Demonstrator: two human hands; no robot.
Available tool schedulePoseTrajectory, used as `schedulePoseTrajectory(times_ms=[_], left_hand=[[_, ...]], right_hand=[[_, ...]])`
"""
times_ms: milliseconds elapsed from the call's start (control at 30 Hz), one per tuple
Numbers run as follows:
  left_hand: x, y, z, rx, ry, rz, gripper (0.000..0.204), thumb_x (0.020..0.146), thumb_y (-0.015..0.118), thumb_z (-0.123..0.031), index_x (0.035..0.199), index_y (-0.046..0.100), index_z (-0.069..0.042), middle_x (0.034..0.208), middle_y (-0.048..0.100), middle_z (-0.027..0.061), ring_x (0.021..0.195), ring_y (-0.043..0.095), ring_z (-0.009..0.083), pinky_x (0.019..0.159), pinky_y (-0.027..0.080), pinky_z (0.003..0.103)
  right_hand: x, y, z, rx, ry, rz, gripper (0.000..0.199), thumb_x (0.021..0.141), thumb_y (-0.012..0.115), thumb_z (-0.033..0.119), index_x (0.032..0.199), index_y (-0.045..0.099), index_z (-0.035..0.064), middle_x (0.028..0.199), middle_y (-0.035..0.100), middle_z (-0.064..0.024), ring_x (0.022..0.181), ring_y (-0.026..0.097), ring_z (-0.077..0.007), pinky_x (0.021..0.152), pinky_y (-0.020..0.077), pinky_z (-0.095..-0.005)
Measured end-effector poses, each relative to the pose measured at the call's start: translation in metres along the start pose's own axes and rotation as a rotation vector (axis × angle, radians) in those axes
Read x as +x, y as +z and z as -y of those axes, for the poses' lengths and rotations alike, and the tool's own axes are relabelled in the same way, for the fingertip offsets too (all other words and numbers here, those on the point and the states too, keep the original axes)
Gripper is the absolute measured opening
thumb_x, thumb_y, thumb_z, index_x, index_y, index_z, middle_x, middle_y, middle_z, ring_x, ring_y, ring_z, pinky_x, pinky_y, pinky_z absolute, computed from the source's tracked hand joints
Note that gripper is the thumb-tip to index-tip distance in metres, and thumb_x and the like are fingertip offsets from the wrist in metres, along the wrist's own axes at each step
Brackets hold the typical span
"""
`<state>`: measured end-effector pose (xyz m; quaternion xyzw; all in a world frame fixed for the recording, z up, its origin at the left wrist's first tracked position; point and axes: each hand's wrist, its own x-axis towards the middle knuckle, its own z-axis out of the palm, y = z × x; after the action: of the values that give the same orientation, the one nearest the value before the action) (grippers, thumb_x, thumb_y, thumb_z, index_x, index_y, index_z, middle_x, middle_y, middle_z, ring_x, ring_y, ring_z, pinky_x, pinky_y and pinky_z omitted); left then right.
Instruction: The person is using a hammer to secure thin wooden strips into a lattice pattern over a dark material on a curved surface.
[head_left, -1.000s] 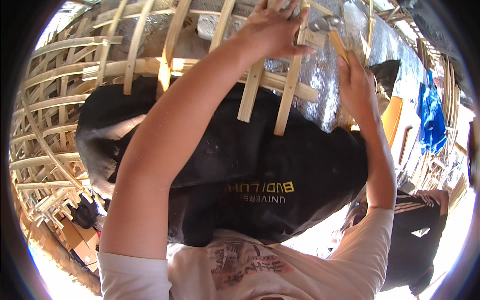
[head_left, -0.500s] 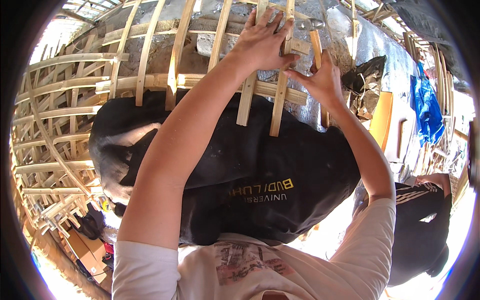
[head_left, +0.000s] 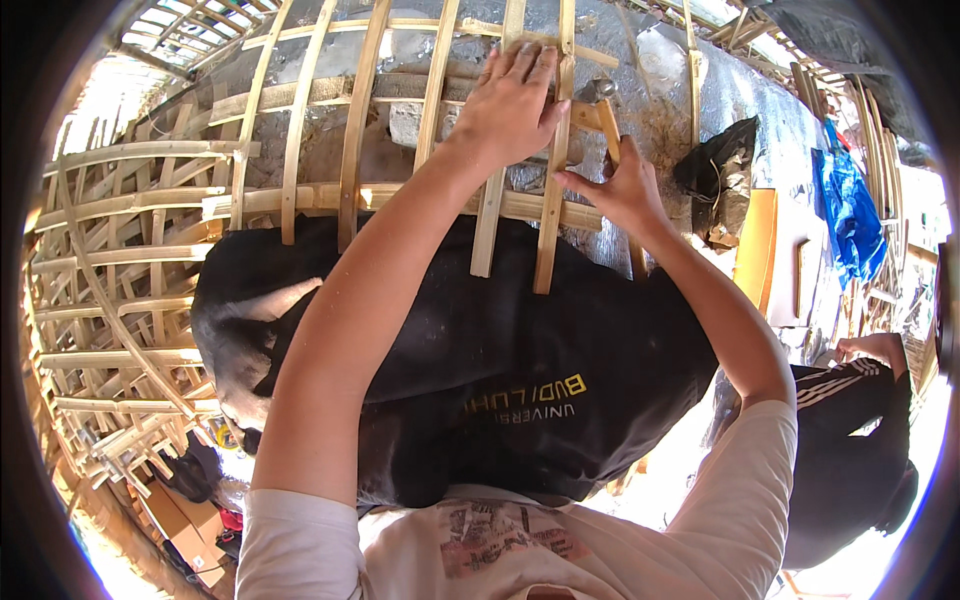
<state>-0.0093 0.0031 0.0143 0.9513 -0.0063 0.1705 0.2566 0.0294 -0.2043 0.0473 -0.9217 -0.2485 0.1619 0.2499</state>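
My right hand (head_left: 618, 188) has slid left, gripping what looks like a hammer (head_left: 602, 105). My left hand (head_left: 510, 98) lies open, flat on the vertical bamboo slats (head_left: 555, 200) near the frame's (head_left: 150, 250) upper edge.

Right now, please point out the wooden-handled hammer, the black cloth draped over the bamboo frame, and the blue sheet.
wooden-handled hammer (head_left: 612, 128), head view, upper handle.
black cloth (head_left: 500, 340), head view, its middle.
blue sheet (head_left: 848, 210), head view, its middle.
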Motion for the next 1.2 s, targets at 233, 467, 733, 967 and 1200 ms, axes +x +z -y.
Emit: schedulePoseTrajectory(times_ms=[233, 467, 733, 967, 1200], left_hand=[[-0.011, -0.007, -0.018, 0.421, -0.211, 0.041, 0.066, 0.104, 0.032, -0.048, 0.157, 0.025, -0.007, 0.162, 0.022, 0.0195, 0.150, 0.018, 0.0410, 0.117, 0.010, 0.069], [-0.001, -0.003, -0.008, 0.517, -0.266, -0.025, 0.063, 0.105, 0.028, -0.047, 0.160, 0.017, -0.019, 0.165, 0.013, 0.0186, 0.152, 0.010, 0.0414, 0.115, 0.004, 0.073], [0.010, -0.025, -0.015, 0.497, -0.442, 0.172, 0.067, 0.104, 0.023, -0.047, 0.160, 0.014, -0.012, 0.166, 0.009, 0.0183, 0.152, 0.006, 0.0416, 0.116, 0.001, 0.071], [0.017, -0.010, -0.005, 0.500, -0.522, 0.209, 0.062, 0.104, 0.025, -0.048, 0.160, 0.016, -0.025, 0.167, 0.007, 0.0151, 0.154, 0.004, 0.0374, 0.114, 0.011, 0.074], [0.008, -0.012, -0.002, 0.571, -0.490, 0.153, 0.062, 0.104, 0.023, -0.048, 0.161, 0.013, -0.025, 0.167, 0.005, 0.0139, 0.154, 0.003, 0.0367, 0.115, 0.013, 0.073]], right_hand=[[-0.002, -0.003, -0.001, -0.008, 0.011, 0.027, 0.086, 0.063, 0.088, 0.063, 0.097, 0.048, -0.0049, 0.068, 0.058, -0.0131, 0.062, 0.061, -0.0245, 0.060, 0.0505, -0.0407], [-0.002, -0.005, -0.001, -0.010, 0.029, 0.049, 0.085, 0.064, 0.088, 0.063, 0.096, 0.048, -0.0038, 0.066, 0.058, -0.0120, 0.062, 0.062, -0.0231, 0.058, 0.0505, -0.0394], [-0.002, -0.004, 0.002, -0.022, 0.032, 0.051, 0.084, 0.064, 0.087, 0.064, 0.096, 0.048, -0.0027, 0.066, 0.057, -0.0096, 0.057, 0.059, -0.0226, 0.055, 0.0485, -0.0398], [-0.002, -0.024, -0.017, 0.048, -0.037, -0.122, 0.046, 0.098, 0.062, 0.043, 0.092, 0.051, -0.0015, 0.063, 0.055, -0.0182, 0.054, 0.058, -0.0323, 0.053, 0.0443, -0.0440], [-0.015, -0.056, 0.016, -0.003, -0.288, -0.105, 0.022, 0.104, 0.051, 0.021, 0.106, 0.052, -0.0007, 0.069, 0.058, -0.0241, 0.066, 0.058, -0.0485, 0.059, 0.0428, -0.0513]])
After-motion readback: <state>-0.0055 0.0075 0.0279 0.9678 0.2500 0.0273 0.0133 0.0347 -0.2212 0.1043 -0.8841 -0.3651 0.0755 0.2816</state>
